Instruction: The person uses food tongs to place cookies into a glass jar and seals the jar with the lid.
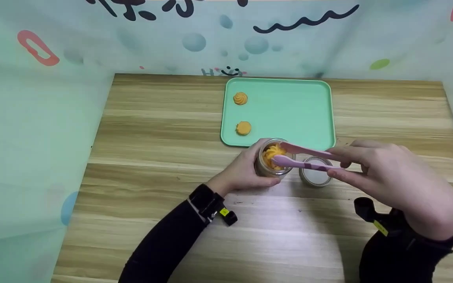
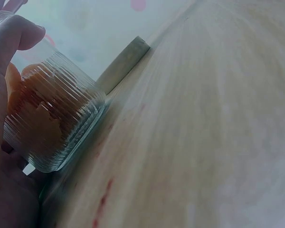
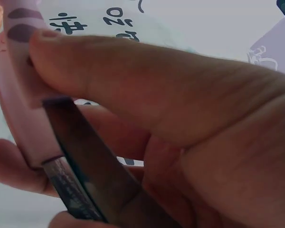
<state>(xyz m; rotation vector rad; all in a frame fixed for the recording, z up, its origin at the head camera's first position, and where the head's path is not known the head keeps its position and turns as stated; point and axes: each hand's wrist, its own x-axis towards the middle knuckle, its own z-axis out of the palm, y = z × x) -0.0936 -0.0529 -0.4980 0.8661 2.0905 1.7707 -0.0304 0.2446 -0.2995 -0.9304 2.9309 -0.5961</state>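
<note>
My left hand (image 1: 246, 169) grips a ribbed glass jar (image 2: 61, 109) from its left side, the thumb along the near side. Several orange swirl-shaped cookies (image 1: 272, 154) fill part of the jar. With my right hand (image 1: 383, 165) I hold pink tongs (image 1: 309, 150), thumb on one arm and fingers on the other. The tong tips are at the jar mouth, one on either side of a cookie; whether they touch it I cannot tell. In the right wrist view the tongs' metal part (image 3: 95, 161) lies within the hand.
A green tray (image 1: 289, 110) stands behind the jar. Two cookies lie at its left, one swirl up (image 1: 240, 98), one flat side up (image 1: 243, 128). A round lid (image 1: 315, 173) rests on the wooden table (image 1: 151, 157) right of the jar. A printed curtain (image 1: 218, 39) hangs behind.
</note>
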